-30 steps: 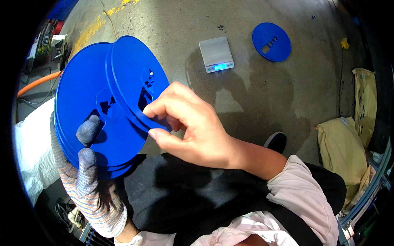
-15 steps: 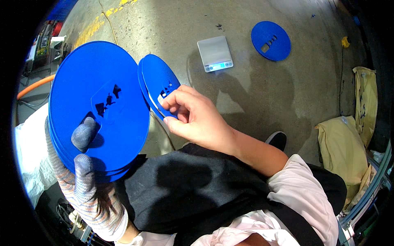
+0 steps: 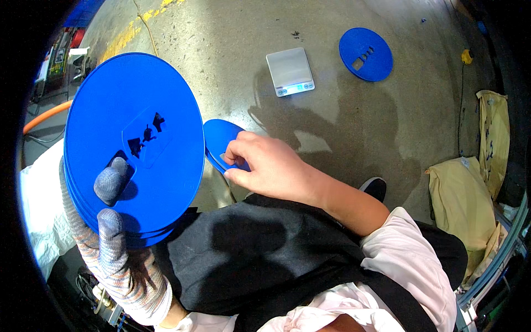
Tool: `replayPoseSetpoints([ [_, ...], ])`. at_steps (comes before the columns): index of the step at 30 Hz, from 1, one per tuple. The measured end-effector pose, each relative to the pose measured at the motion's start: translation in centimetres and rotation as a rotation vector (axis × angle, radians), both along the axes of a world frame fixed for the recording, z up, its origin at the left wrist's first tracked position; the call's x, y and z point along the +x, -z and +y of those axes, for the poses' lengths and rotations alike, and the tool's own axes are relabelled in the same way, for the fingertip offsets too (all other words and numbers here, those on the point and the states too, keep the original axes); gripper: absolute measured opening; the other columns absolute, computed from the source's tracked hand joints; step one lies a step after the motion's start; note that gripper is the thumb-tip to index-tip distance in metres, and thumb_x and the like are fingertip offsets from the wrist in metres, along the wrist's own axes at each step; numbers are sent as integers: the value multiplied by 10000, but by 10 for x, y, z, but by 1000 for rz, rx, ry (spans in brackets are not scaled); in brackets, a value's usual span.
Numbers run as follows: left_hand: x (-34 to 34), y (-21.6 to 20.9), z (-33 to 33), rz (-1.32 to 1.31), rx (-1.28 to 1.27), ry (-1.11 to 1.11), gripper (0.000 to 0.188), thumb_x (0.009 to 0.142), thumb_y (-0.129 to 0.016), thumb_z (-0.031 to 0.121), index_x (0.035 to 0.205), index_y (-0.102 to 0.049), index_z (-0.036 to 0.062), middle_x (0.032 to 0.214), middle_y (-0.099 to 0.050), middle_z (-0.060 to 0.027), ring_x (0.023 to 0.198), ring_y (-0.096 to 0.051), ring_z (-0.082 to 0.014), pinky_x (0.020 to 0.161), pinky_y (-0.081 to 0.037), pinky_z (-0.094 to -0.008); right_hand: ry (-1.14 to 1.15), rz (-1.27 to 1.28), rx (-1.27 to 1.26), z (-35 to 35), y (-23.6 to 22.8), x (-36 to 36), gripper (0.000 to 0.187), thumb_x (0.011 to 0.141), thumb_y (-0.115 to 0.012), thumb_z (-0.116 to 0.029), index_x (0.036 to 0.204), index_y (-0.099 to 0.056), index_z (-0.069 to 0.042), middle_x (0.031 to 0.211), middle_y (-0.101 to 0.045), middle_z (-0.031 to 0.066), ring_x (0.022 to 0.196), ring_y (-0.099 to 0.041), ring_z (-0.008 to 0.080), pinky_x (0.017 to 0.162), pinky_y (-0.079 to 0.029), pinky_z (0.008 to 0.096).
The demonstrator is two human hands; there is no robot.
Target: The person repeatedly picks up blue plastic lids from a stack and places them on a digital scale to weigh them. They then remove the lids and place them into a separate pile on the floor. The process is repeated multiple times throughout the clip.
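Observation:
A stack of large round blue discs is gripped by my left hand, which wears a grey knitted glove. One fingertip pokes through a cut-out of the top disc, and small irregular holes pierce its middle. Just right of the stack, my bare right hand pinches what look like two thin blue discs lying close together. They appear smaller than the stack, and my fingers hide part of them. How many discs make up the left stack cannot be counted.
On the concrete floor ahead stands a silver digital scale with a lit display. Another blue disc with cut-outs lies to its right. Folded beige sacks lie at the right, and an orange hose runs at the left.
My right hand has lowered the thin discs and tilted them, so less of them shows beside the stack. My left hand and its stack have barely moved.

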State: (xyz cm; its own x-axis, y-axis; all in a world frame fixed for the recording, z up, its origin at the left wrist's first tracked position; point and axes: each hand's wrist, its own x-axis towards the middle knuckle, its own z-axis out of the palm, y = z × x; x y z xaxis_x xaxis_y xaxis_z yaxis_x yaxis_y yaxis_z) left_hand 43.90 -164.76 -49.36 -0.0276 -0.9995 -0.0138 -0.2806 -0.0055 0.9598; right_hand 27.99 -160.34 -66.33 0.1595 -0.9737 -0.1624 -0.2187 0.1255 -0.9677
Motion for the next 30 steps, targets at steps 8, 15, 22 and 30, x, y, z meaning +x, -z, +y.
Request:
replayPoseSetpoints([
  [8, 6, -5, 1, 2, 4, -11, 827, 800, -739, 228, 1465, -298, 9, 1167, -640, -189, 1143, -587, -294, 1073, -360, -484, -116, 38, 44, -3, 0, 3, 256, 816, -665, -306, 830, -632, -52, 850, -612, 112, 786, -619, 281, 684, -478, 394],
  [15, 9, 1, 1, 23, 33, 34, 751, 841, -699, 223, 1458, -322, 17, 1232, -598, -182, 1160, -562, -282, 1051, -385, -450, -133, 78, 12, 0, 8, 1, 240, 822, -672, -281, 864, -624, -50, 886, -604, 118, 812, -619, 300, 709, -485, 401],
  [22, 24, -9, -1, 3, 24, 42, 668, 887, -649, 198, 1454, -338, 28, 1298, -551, -175, 1207, -525, -280, 1068, -374, -456, -79, 461, -226, -7, 10, -4, 201, 803, -677, -141, 944, -577, -40, 978, -553, 127, 888, -614, 306, 738, -520, 426],
  [30, 26, -6, -3, 4, 7, 39, 652, 896, -638, 195, 1453, -341, 28, 1313, -539, -175, 1216, -516, -280, 1072, -369, -456, -73, 1031, -559, -32, 93, -87, 117, 780, -578, -107, 894, -558, -88, 904, -524, 68, 863, -591, 235, 675, -522, 362],
])
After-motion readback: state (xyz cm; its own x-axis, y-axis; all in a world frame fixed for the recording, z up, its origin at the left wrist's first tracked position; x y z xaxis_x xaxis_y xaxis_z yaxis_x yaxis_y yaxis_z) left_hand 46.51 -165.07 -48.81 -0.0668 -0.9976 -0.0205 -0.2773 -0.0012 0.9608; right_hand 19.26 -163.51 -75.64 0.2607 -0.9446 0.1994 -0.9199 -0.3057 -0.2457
